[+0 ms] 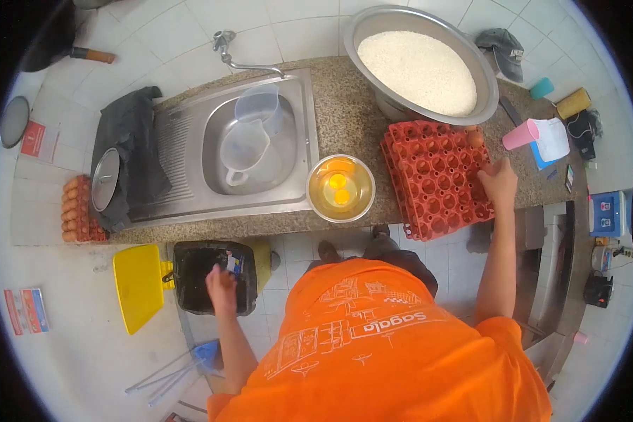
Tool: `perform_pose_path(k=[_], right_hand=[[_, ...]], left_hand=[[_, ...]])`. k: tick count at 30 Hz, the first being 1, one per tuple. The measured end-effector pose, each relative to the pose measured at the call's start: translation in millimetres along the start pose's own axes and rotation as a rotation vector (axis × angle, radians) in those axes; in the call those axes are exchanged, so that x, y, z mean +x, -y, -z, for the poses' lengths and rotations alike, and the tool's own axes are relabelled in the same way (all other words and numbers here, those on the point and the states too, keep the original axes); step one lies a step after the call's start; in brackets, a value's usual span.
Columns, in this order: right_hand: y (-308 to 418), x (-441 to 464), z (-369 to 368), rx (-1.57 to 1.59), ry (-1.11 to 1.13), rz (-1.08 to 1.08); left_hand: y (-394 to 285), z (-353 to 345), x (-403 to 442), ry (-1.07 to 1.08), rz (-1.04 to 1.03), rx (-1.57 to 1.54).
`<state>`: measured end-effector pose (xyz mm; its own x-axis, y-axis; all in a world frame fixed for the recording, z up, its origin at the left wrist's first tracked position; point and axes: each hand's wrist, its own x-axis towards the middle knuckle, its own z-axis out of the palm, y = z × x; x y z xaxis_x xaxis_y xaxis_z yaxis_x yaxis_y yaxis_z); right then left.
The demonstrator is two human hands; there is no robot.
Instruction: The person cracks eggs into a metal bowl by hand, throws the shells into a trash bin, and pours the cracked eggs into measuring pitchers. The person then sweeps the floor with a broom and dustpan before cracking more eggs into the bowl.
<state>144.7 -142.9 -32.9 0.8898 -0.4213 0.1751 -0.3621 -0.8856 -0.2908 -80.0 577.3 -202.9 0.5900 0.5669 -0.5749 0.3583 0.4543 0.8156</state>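
Observation:
My left hand [221,288] is over the black-lined bin [190,281], its fingers loosely apart and nothing visible in them. At the right edge of the red egg tray [436,190], my right hand [499,183] has its fingers bent over the rim and closed on it. The tray is part of a stack, and its cups look bare except for one brown egg [475,138] near the far right corner. Left of the stack, a steel bowl [370,204] on the counter edge contains cracked eggs [340,188] with whole yellow yolks.
A large metal basin [489,91] of white grain stands behind the trays. Two clear plastic jugs [250,151] sit in the sink [211,172]. A pink cup [522,133] lies at right. More eggs [76,207] are at far left. The bin's yellow lid [137,288] hangs open.

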Motion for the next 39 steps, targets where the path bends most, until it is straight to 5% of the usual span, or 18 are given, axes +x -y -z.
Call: perform_pose_path(k=[3, 5, 7, 10, 12, 15, 17, 18, 20, 24, 26, 29, 31, 39], right_hand=[[26, -12, 0, 0.203, -0.093, -0.032], [63, -27, -14, 0.862, 0.08, 0.08], [141, -69, -3, 1.147, 0.24, 0.175], [211, -116, -28, 0.932, 0.01, 0.583], [226, -134, -60, 0.921, 0.043, 0.641], [228, -142, -78, 0.936, 0.14, 0.556], [221, -143, -83, 1.185, 0.441, 0.224], [218, -142, -91, 1.186, 0.437, 0.215], [211, -137, -111, 1.661, 0.812, -0.246], [208, -131, -120, 1.32, 0.873, -0.059], [210, -132, -112, 0.928, 0.503, 0.477], [210, -129, -113, 0.897, 0.433, 0.627], [210, -131, -121, 0.848, 0.364, 0.685], [218, -141, -134, 0.713, 0.236, 0.742]], left_hand=[[-42, -120, -36, 0.533, 0.079, -0.262], [-73, -199, -77, 0.754, 0.109, -0.323], [-75, -255, -85, 0.906, 0.149, -0.354], [-68, -322, -92, 0.971, 0.19, -0.307], [-68, -348, -103, 1.101, 0.283, -0.281], [-51, -349, -83, 1.048, 0.28, -0.179], [-42, -342, -73, 1.041, 0.319, -0.164], [-40, -341, -74, 0.978, 0.15, 0.081], [-38, -341, -69, 0.91, -0.018, 0.325], [-34, -344, -52, 1.077, -0.247, 0.52], [-32, -343, -51, 1.153, -0.357, 0.538], [-32, -342, -51, 1.062, -0.4, 0.436], [-44, -343, -48, 0.997, -0.632, 0.823], [-22, -349, -35, 0.931, -0.542, 0.725]])
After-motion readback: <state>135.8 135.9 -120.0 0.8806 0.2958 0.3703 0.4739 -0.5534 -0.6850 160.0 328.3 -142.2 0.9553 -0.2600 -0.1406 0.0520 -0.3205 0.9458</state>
